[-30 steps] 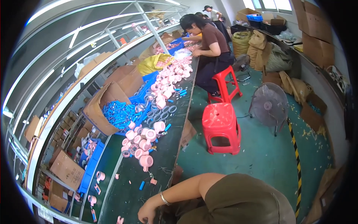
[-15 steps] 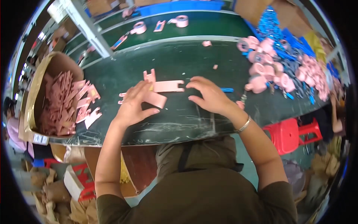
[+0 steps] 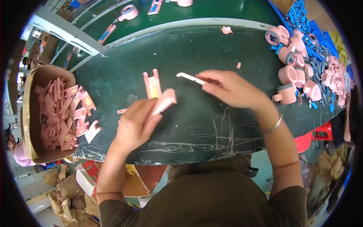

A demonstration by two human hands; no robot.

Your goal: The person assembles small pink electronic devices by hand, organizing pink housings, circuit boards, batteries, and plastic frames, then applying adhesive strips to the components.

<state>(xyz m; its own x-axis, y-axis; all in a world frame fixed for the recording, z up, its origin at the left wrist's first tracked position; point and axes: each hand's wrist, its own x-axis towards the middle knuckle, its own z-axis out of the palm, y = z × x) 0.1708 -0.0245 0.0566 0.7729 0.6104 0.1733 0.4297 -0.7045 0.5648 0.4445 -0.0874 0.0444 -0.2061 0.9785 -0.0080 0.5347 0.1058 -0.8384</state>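
Note:
My left hand (image 3: 136, 123) pinches a pink plastic handle shell (image 3: 165, 101) between thumb and fingers, tilted above the bench. Its far end is covered by the fingers. To its right, my right hand (image 3: 232, 89) grips a thin pink plastic plate (image 3: 189, 78) by one end, turned edge-on, with a small hook at the free tip. Just beyond my left hand, a forked pink plastic piece (image 3: 153, 84) with a yellow patch lies on the dark green bench (image 3: 196, 125). Part of another pink piece (image 3: 121, 111) shows beside my left hand.
At the left stands a cardboard box (image 3: 28, 113) full of pink plastic pieces, several spilling over its side. Pink round fan housings (image 3: 288, 75) and blue and grey parts are heaped at the right. Behind a pale rail (image 3: 170, 23), a green conveyor (image 3: 211, 11) carries pink parts.
My right hand, open before, has lifted the flat pink plate off the bench and tipped it on edge. My left hand has raised the handle shell. The whole view has shifted.

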